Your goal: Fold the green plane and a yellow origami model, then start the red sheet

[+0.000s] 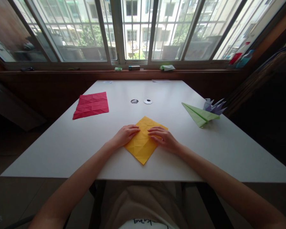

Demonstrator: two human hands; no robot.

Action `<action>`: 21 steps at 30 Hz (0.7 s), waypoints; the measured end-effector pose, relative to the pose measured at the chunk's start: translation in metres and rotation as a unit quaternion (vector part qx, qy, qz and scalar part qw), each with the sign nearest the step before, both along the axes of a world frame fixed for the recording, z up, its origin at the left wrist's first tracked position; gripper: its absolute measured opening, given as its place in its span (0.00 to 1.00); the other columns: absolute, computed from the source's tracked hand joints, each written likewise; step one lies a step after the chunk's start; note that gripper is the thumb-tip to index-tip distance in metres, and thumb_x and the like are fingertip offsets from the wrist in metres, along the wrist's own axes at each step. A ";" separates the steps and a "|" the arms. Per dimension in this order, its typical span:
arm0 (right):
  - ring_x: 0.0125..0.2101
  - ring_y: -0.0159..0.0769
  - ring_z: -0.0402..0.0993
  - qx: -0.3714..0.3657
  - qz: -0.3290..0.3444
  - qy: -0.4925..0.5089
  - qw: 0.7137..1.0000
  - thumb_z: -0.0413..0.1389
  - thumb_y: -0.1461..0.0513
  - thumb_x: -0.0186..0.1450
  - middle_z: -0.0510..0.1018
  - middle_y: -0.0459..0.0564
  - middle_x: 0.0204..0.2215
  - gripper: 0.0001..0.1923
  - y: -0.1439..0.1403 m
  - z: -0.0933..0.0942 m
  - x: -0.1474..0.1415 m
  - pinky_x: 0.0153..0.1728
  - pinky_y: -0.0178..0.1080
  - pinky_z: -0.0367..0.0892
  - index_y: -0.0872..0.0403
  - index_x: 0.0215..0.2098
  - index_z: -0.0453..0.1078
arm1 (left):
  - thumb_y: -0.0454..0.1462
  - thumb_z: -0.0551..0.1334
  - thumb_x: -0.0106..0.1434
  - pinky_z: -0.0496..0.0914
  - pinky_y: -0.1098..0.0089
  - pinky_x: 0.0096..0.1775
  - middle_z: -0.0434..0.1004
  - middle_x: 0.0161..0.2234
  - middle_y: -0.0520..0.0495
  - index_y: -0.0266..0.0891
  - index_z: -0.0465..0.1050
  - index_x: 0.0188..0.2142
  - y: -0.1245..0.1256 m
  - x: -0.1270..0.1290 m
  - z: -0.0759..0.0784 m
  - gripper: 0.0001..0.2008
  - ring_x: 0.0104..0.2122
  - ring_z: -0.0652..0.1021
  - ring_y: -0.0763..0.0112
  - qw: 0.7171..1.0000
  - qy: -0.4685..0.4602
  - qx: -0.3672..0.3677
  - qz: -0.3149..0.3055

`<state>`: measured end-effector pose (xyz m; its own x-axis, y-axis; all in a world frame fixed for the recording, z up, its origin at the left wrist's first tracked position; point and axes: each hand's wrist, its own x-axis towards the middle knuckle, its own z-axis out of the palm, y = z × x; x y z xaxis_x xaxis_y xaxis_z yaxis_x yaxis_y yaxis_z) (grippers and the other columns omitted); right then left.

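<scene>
While both hands press flat on it, the yellow paper [143,143] lies near the front edge of the white table [62,149], turned so that one corner points toward the person and the opposite corner points away. The left hand [125,134] rests on the sheet's left side, its fingers [132,128] held together and laid flat along the upper left edge. The right hand [162,137] covers the right side in the same way, fingers [154,131] close together and stretched toward the middle; neither hand is closed around anything, both only bear down on the paper.

The sheet looks thin and very light, likely to slide on the smooth tabletop if only one hand held it. Faint crease lines cross its surface in a grid, so it will probably bend readily along those lines and resist elsewhere. It is soft enough to crumple or tear under a careless pinch, so the corners and edges, taken between thumb and fingertip, seem the best places to lift it, with the other hand pinning the rest down.

Well apart to the left lies a red paper [91,105], creased in a similar grid. On the right sit a folded green paper [200,115] and, just behind it, a small purple paper figure [214,107]. Two small round discs [141,101] lie near the table's middle.
</scene>
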<state>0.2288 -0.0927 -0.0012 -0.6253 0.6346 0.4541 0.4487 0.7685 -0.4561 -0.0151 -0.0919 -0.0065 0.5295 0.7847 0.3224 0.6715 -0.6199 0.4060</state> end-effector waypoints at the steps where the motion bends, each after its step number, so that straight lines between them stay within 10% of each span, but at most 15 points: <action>1: 0.47 0.38 0.70 -0.001 0.000 -0.004 1.000 0.48 0.57 0.66 0.77 0.51 0.43 0.13 0.000 0.000 0.000 0.49 0.45 0.66 0.50 0.41 0.73 | 0.35 0.51 0.64 0.66 0.65 0.52 0.73 0.49 0.46 0.41 0.73 0.44 0.000 0.000 0.000 0.15 0.49 0.73 0.68 1.000 -0.004 -0.004 -0.011; 13: 0.50 0.42 0.66 0.011 -0.141 -0.014 0.990 0.52 0.60 0.61 0.74 0.53 0.48 0.18 0.004 -0.007 -0.001 0.52 0.48 0.63 0.53 0.49 0.67 | 0.37 0.55 0.62 0.61 0.63 0.55 0.77 0.43 0.48 0.42 0.70 0.44 -0.016 0.009 0.013 0.11 0.53 0.70 0.68 0.997 -0.010 -0.061 -0.048; 21: 0.41 0.44 0.70 -0.012 -0.196 -0.022 0.980 0.56 0.60 0.57 0.76 0.56 0.39 0.18 0.007 -0.010 0.000 0.46 0.48 0.65 0.58 0.46 0.67 | 0.45 0.61 0.58 0.58 0.61 0.58 0.65 0.57 0.42 0.40 0.71 0.39 -0.017 0.011 0.009 0.14 0.59 0.63 0.62 0.998 0.024 -0.047 -0.043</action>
<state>0.2292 -0.0856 -0.0108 -0.3490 0.8408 0.4139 0.7269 0.5216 -0.4466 -0.0040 -0.1089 0.0028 0.6093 0.7613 0.2216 0.6373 -0.6365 0.4343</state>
